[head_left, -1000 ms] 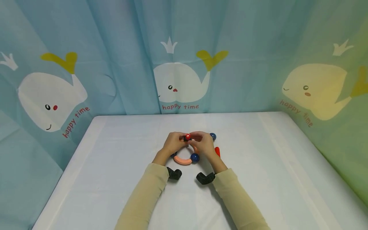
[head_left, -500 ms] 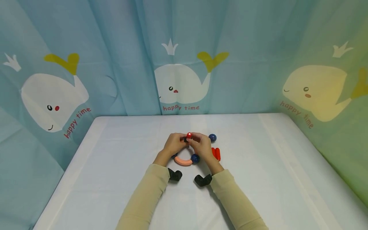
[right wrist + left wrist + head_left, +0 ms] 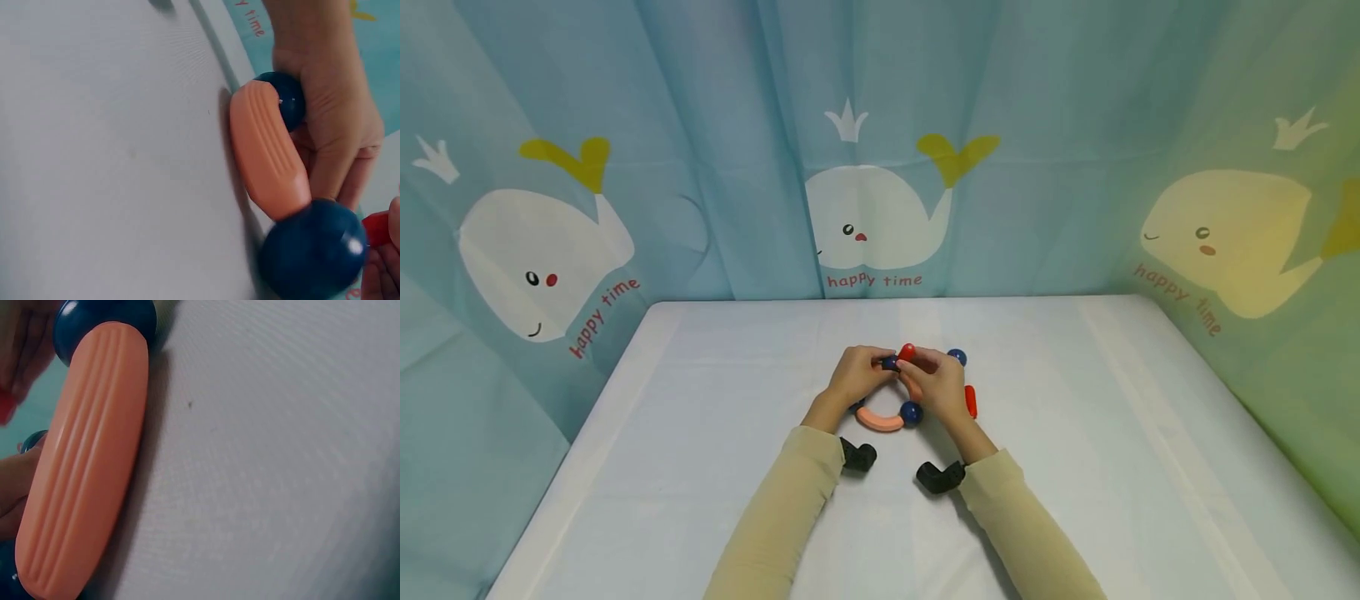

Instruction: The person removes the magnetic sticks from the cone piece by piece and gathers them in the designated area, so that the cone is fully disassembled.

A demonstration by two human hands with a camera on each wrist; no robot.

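Observation:
My left hand (image 3: 856, 375) pinches a dark blue ball (image 3: 891, 362) at the back of a ring of blue balls and orange curved pieces on the table. Between the fingertips of my right hand (image 3: 942, 385) is a red rod (image 3: 907, 352), tilted and close to that ball; whether they touch I cannot tell. In the left wrist view an orange curved piece (image 3: 87, 450) joins a blue ball (image 3: 103, 322). The right wrist view shows another orange piece (image 3: 269, 150) with a blue ball (image 3: 312, 250) at its near end, and the red rod (image 3: 377, 229).
A loose blue ball (image 3: 957, 357) lies behind my right hand. Another red rod (image 3: 971, 402) lies just right of that wrist. The white table (image 3: 700, 400) meets a blue curtain (image 3: 737, 225) with whale prints at its back edge.
The red rod has shifted right from above the held ball and now shows its side. My right hand has moved slightly right, covering one of the two red rods visible half a second ago.

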